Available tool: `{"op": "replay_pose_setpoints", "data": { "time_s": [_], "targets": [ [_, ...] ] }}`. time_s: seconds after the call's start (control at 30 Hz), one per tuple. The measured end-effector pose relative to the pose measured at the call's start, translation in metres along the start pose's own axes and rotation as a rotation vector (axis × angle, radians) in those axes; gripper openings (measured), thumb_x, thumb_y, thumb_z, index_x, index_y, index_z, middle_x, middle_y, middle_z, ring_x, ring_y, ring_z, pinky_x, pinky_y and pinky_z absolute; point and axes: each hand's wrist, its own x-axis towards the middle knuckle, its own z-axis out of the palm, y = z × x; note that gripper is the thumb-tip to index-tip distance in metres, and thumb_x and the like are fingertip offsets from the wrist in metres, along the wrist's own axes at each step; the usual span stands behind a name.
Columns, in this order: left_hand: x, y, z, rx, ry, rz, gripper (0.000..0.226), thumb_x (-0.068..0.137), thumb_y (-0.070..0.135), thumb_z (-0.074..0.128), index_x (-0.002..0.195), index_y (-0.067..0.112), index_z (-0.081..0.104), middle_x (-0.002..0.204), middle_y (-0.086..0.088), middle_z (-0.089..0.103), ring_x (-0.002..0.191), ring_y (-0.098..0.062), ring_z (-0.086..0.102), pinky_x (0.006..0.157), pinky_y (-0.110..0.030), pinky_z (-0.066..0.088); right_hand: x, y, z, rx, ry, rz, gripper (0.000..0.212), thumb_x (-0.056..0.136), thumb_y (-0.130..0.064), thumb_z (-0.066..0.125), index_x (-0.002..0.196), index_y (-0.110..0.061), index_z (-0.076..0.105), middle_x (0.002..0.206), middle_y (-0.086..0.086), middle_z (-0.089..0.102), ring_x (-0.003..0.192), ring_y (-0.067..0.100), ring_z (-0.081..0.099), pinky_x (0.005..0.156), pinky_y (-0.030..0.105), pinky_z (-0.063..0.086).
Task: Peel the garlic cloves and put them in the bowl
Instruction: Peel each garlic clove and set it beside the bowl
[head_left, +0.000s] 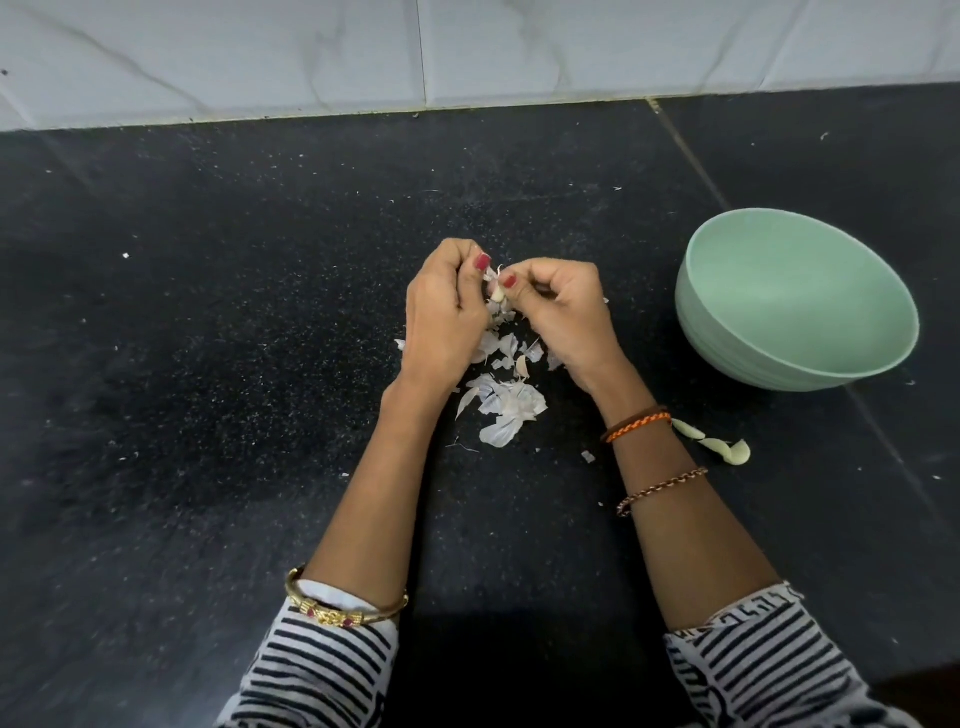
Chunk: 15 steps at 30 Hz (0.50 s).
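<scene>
My left hand (447, 312) and my right hand (561, 312) meet over the dark counter, fingers curled, both pinching one garlic clove (497, 294) between them; papery skin sticks out above it. Below the hands lies a pile of white garlic skins (506, 400). Peeled pale cloves (719, 446) lie on the counter beside my right forearm. A pale green bowl (717, 332) stands to the right of my hands; its visible inside shows no cloves.
The black speckled counter (208, 364) is dotted with small skin flakes. A white tiled wall (467, 52) runs along the back edge. A seam in the counter runs diagonally past the bowl.
</scene>
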Motion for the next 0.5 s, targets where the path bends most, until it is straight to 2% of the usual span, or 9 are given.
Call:
{"op": "replay_pose_setpoints", "data": {
  "time_s": [0.1,0.2,0.33,0.4,0.5],
  "targets": [
    [-0.001,0.002,0.002,0.003,0.011,0.023,0.015,0.095,0.014,0.040,0.081,0.012,0.046,0.067,0.014,0.042,0.058,-0.002,0.039,0.058,-0.011,0.035,0.000,-0.002,-0.005,0.051,-0.003,0.018,0.015,0.088,-0.002,0.059,0.078,-0.009,0.067,0.070,-0.003,0.063,0.063,-0.004,0.057,0.063,0.012,0.045],
    [-0.001,0.003,0.001,-0.019,0.007,0.028,0.012,0.092,0.017,0.043,0.083,0.014,0.051,0.070,0.015,0.047,0.061,0.001,0.045,0.061,-0.010,0.036,-0.001,-0.002,0.001,0.110,0.116,0.034,0.014,0.087,-0.001,0.059,0.081,-0.010,0.068,0.077,-0.002,0.066,0.072,0.002,0.062,0.071,0.019,0.052],
    [0.000,0.005,-0.004,-0.167,0.025,-0.033,0.010,0.088,0.008,0.055,0.095,0.012,0.060,0.079,0.010,0.057,0.068,0.003,0.053,0.065,-0.010,0.043,-0.002,-0.005,0.006,0.201,0.263,0.066,0.015,0.089,-0.001,0.056,0.082,-0.007,0.067,0.074,-0.003,0.066,0.068,-0.001,0.062,0.066,0.015,0.049],
    [0.001,0.006,-0.006,-0.201,0.005,-0.056,0.008,0.085,0.014,0.058,0.091,0.015,0.063,0.076,0.007,0.060,0.069,-0.003,0.055,0.066,-0.020,0.049,-0.001,-0.005,0.005,0.215,0.311,0.065,0.013,0.089,-0.001,0.057,0.086,-0.006,0.068,0.074,-0.005,0.065,0.068,-0.002,0.062,0.068,0.016,0.050],
    [0.000,0.008,-0.006,-0.188,-0.042,-0.038,0.011,0.083,0.020,0.058,0.088,0.019,0.068,0.075,-0.006,0.067,0.066,-0.026,0.058,0.066,-0.037,0.051,0.000,-0.004,0.006,0.168,0.315,0.053,0.011,0.088,-0.001,0.058,0.089,-0.004,0.069,0.075,-0.004,0.066,0.072,0.001,0.062,0.070,0.018,0.051]
  ]
}}
